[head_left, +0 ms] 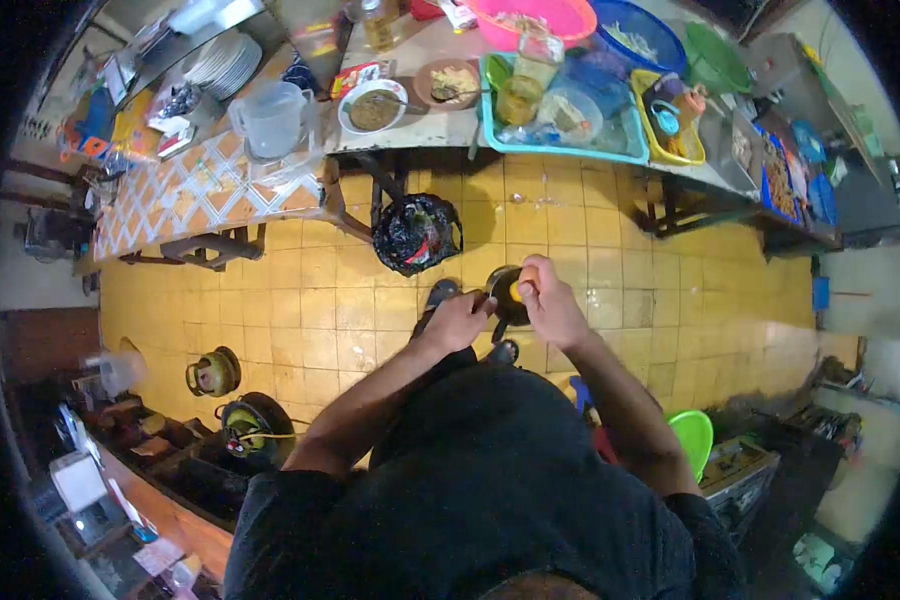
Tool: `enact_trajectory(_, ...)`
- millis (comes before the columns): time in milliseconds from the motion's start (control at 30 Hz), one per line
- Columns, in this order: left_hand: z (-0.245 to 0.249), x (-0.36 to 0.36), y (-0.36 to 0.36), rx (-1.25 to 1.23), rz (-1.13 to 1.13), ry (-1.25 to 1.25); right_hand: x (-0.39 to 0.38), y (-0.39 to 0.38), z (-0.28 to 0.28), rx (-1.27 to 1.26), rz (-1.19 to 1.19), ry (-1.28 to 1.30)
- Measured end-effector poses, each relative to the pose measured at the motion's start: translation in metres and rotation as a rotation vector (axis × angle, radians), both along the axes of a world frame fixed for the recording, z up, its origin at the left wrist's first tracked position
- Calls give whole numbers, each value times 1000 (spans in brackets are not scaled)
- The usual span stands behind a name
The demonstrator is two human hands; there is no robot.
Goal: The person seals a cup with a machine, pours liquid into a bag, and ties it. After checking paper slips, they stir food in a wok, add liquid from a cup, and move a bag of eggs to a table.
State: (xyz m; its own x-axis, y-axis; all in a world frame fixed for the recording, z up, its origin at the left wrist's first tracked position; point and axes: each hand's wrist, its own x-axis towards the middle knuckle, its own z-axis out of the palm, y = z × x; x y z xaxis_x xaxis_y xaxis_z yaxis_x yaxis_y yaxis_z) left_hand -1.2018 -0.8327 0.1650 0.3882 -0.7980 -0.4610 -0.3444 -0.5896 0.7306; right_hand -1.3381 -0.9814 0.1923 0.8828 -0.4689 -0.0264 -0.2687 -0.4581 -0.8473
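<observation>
A dark round pan or bowl (505, 306) is in front of my body, between my two hands. My left hand (460, 321) is closed at its left rim, with the fingers pressed together. Over its right side my right hand (555, 305) is closed around a small orange-brown thing, too small to name for certain. Something yellow (516, 291) shows just beside the right fingertips, inside the dark rim. Both feet in dark sandals (507, 351) stand on the floor below.
A black rubbish bag (417, 234) stands on the yellow tiled floor (340, 310). Ahead, a table holds a turquoise tray (567, 151), a yellow basket (692, 158) and plates. Gas cylinders (213, 372) stand at left; a green basin (691, 443) is at right.
</observation>
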Motion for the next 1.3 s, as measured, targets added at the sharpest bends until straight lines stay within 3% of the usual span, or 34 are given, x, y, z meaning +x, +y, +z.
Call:
enact_trajectory(133,-14,24,9,-127,103,86,28,8,14,-70,10,159)
enact_trajectory(167,-17,36,11,-20,89,145,36,10,17,-119,15,134)
enact_trajectory(267,-40,69,21,-69,35,56,67,21,8,-61,-46,149)
enact_trajectory(333,-28,93,25,-60,28,38,89,28,-10,-74,-23,185)
enact_trajectory(400,-22,121,27,115,-2,218,111,36,-30,100,42,134)
enact_trajectory(467,-48,137,38,101,-37,104,138,48,-24,239,-4,134)
enact_trajectory(533,-70,153,50,-43,-3,154,156,54,-32,375,-50,182)
enact_trajectory(567,-76,161,56,-231,-110,28,161,55,-46,362,-56,282)
enact_trajectory(600,-81,171,58,-228,-125,29,171,56,-50,367,-70,280)
enact_trajectory(667,-90,186,62,-29,-128,119,193,56,-59,-1,44,40)
enact_trajectory(733,-102,191,68,-61,-121,104,213,50,-53,-104,101,93)
enact_trajectory(800,-103,195,69,39,-96,152,220,47,-42,-574,96,36)
enact_trajectory(833,-102,196,66,53,-123,112,218,43,-38,-148,-45,277)
enact_trajectory(867,-101,196,62,55,-152,114,209,40,-30,-143,-73,281)
enact_trajectory(933,-83,194,46,98,-264,145,184,33,-8,-108,50,550)
enact_trajectory(967,-86,186,42,95,-306,140,162,38,-28,-52,-100,580)
enact_trajectory(1000,-93,173,39,-103,-265,29,147,44,-23,-48,-149,578)
enact_trajectory(1033,-83,161,28,-309,-226,-71,131,51,-15,199,-232,602)
enact_trajectory(1067,-74,148,15,-212,-252,-25,114,59,-8,448,-319,606)
enact_trajectory(1133,-66,120,-9,-352,-319,-52,81,74,2,531,-532,488)
enact_trajectory(1167,-54,105,-21,-368,-365,-67,58,76,-21,832,-649,440)
enact_trajectory(1200,-42,88,-33,-387,-420,-77,46,79,6,859,-836,412)
enact_trajectory(1267,-33,53,-57,-526,-518,-28,-13,93,-33,177,-960,466)
enact_trajectory(1300,-31,33,-66,-535,-555,-33,-41,95,-23,181,-1081,456)
